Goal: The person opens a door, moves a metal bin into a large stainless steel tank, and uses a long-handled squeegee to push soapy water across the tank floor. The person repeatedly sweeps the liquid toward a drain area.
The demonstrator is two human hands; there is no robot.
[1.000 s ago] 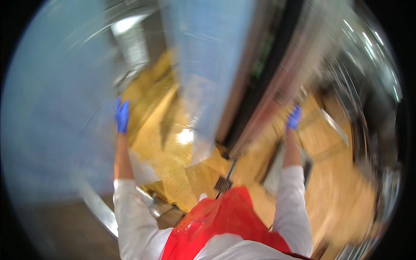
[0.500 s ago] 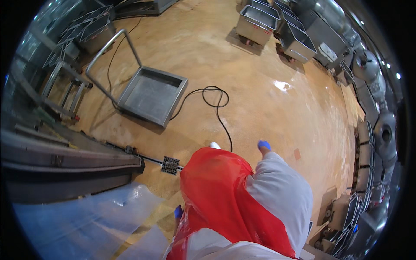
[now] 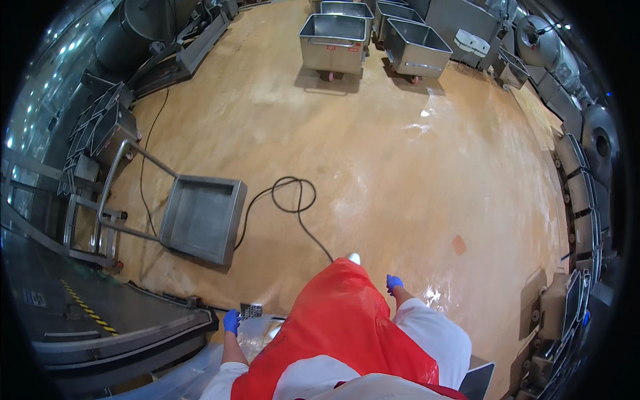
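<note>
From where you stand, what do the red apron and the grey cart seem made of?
Red apron: perhaps plastic or coated fabric, smooth and slightly glossy, judging by its highlights. Grey cart: probably metal, possibly steel, given its dull sheen.

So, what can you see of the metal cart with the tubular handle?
The cart is a grey, rectangular platform, apparently metal, with raised rims around a shallow bed. A bent tubular handle extends from its left end. It stands on the tan floor, ahead and to the person's left. A black cord reaches its right side; whether they touch is unclear. Neither the left hand nor the right hand touches it. Its underside is hidden.
</note>
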